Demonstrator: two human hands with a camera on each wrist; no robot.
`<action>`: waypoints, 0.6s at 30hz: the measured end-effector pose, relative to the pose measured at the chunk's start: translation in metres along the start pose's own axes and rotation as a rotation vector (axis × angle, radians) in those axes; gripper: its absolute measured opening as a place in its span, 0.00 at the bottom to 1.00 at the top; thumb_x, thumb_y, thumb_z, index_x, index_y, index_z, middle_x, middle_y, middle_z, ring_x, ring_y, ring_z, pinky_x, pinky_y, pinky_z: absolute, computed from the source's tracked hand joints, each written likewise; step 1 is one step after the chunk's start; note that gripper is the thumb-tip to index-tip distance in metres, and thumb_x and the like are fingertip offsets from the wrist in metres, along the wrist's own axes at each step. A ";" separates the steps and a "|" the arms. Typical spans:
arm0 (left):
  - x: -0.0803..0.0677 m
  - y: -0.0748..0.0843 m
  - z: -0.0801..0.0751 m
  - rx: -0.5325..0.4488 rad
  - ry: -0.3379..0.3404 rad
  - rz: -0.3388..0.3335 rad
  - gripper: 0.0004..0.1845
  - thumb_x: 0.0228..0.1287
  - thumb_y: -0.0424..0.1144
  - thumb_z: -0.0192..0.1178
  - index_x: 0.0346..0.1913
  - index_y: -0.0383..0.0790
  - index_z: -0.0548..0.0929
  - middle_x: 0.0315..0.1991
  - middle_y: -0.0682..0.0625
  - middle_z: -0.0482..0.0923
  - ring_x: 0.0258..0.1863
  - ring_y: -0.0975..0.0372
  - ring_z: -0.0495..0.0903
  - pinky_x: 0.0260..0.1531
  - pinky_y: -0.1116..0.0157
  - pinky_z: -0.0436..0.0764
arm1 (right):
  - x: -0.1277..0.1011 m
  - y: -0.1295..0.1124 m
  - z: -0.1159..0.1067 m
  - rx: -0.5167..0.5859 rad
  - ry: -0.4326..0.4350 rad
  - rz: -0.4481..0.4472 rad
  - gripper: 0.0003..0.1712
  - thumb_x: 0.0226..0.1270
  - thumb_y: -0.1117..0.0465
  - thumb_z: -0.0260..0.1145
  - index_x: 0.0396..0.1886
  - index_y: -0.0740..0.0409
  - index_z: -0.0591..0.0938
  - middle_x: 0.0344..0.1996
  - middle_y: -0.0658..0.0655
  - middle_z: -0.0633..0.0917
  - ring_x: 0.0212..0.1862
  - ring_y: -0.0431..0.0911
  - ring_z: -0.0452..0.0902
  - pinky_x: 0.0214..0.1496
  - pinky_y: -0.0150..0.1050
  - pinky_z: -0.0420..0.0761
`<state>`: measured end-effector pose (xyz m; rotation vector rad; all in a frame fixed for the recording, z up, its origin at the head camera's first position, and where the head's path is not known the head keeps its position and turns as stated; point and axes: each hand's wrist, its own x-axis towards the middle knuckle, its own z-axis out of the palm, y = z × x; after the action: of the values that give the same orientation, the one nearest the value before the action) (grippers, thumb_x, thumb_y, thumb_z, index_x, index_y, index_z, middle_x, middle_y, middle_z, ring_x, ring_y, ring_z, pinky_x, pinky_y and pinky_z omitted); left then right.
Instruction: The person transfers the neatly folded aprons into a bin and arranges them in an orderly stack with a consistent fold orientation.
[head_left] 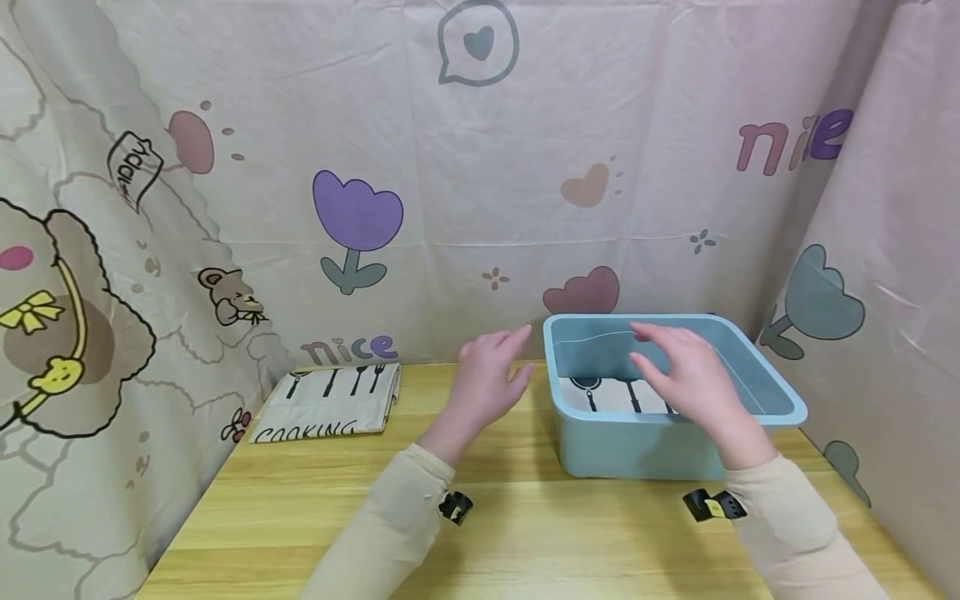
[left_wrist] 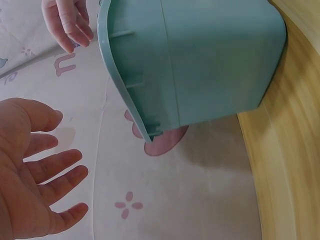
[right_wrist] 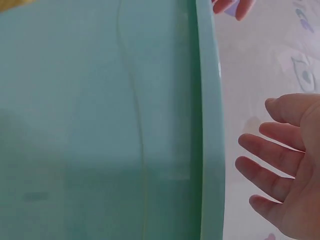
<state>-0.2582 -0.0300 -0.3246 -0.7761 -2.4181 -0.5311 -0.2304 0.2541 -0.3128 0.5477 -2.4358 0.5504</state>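
Observation:
A light blue plastic bin (head_left: 637, 446) stands on the right side of the wooden table. Inside it lies a white cloth (head_left: 618, 394) printed with black utensils. My right hand (head_left: 686, 371) hovers above the bin's near side, fingers spread and holding nothing; in the right wrist view it shows beside the bin's rim (right_wrist: 212, 125). To the left of the bin, my left hand (head_left: 487, 379) is raised over the table with its fingers apart and nothing in it. A folded white cloth (head_left: 330, 404) with printed utensils and the word COOKING lies at the table's back left.
The wooden table (head_left: 502, 533) reaches back to a printed curtain (head_left: 465, 167) hanging behind it. More curtain (head_left: 885, 333) closes in the right side near the bin, and the left side too. Both sleeves carry small black wrist devices (head_left: 455, 507).

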 end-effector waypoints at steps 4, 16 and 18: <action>-0.006 -0.008 -0.003 0.007 0.027 -0.004 0.29 0.64 0.41 0.67 0.67 0.42 0.75 0.57 0.45 0.81 0.56 0.50 0.78 0.55 0.47 0.74 | 0.005 -0.010 0.005 0.032 0.015 -0.025 0.25 0.64 0.66 0.69 0.61 0.66 0.78 0.49 0.64 0.85 0.54 0.63 0.76 0.58 0.62 0.70; -0.025 -0.036 -0.008 0.039 0.063 -0.041 0.29 0.62 0.39 0.69 0.66 0.40 0.76 0.57 0.43 0.80 0.55 0.48 0.78 0.57 0.46 0.73 | 0.015 -0.031 0.022 0.103 0.035 -0.078 0.25 0.64 0.65 0.69 0.61 0.65 0.78 0.52 0.63 0.84 0.56 0.60 0.76 0.59 0.57 0.72; -0.029 -0.042 -0.008 0.047 0.071 -0.045 0.29 0.61 0.39 0.69 0.66 0.39 0.76 0.56 0.42 0.80 0.55 0.48 0.78 0.56 0.45 0.73 | 0.016 -0.035 0.026 0.121 0.033 -0.079 0.25 0.64 0.65 0.69 0.61 0.65 0.78 0.53 0.63 0.83 0.57 0.60 0.75 0.60 0.57 0.71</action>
<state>-0.2609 -0.0777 -0.3439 -0.6729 -2.3789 -0.5087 -0.2367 0.2079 -0.3132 0.6769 -2.3497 0.6708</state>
